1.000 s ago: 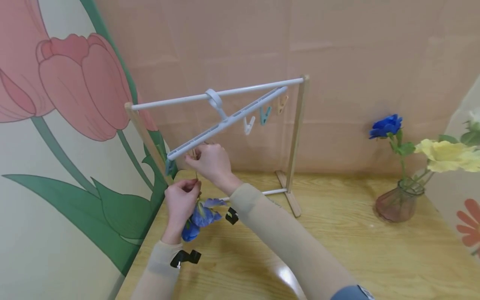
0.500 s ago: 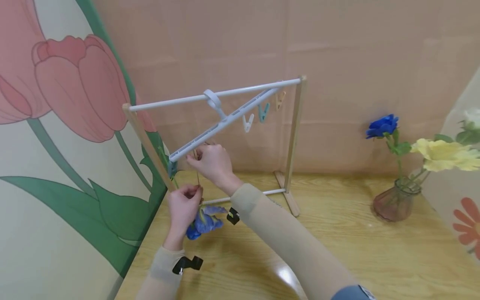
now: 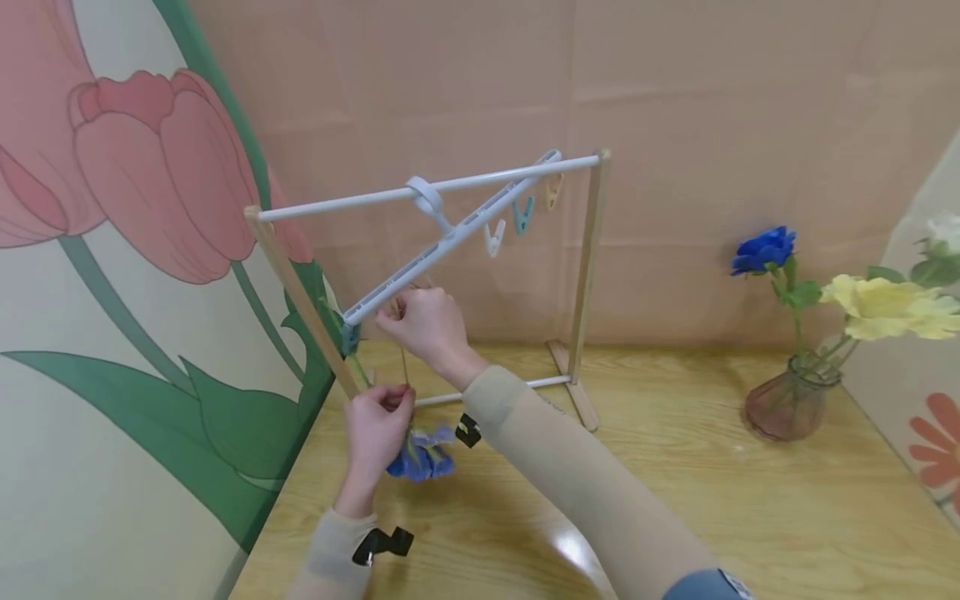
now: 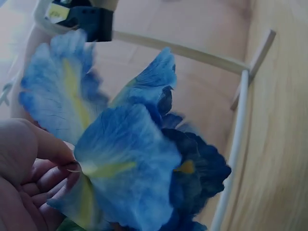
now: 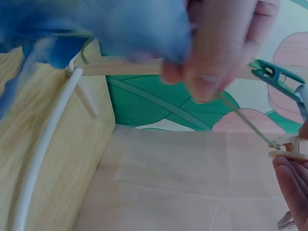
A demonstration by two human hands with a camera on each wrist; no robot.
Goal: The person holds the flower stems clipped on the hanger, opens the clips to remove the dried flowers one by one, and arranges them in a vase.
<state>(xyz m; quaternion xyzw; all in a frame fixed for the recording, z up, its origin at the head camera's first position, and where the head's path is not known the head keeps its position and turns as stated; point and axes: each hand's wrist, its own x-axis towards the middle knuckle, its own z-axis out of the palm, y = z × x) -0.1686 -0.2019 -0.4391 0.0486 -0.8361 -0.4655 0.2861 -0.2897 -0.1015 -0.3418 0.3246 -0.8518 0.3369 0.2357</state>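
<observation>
A blue artificial iris (image 4: pixel 130 168) with yellow-streaked petals hangs head down below my left hand (image 3: pixel 381 429). My left thumb and fingers pinch it just above the blossom. Its thin stem (image 5: pixel 246 119) runs taut up to my right hand (image 3: pixel 431 329), which sits under the left half of a pale hanger (image 3: pixel 450 242). My right fingers pinch a beige clothespin (image 5: pixel 288 155) at the stem's end. The hanger hooks over the white bar of a wood-sided rack (image 3: pixel 330 203) and slants down to the left. A teal clothespin (image 3: pixel 350 337) hangs at its lower end, with a green stem below it.
White (image 3: pixel 493 239), teal (image 3: pixel 522 216) and beige (image 3: pixel 554 192) clothespins hang on the hanger's right half. A pink glass vase (image 3: pixel 789 404) with a blue rose and a yellow flower stands at the table's right. The tulip-patterned wall (image 3: pixel 157 183) borders the left side.
My left hand has moved down and slightly right with the iris, baring more stem between the hands. The hanger has turned a little, its right end rising. My right hand barely moved.
</observation>
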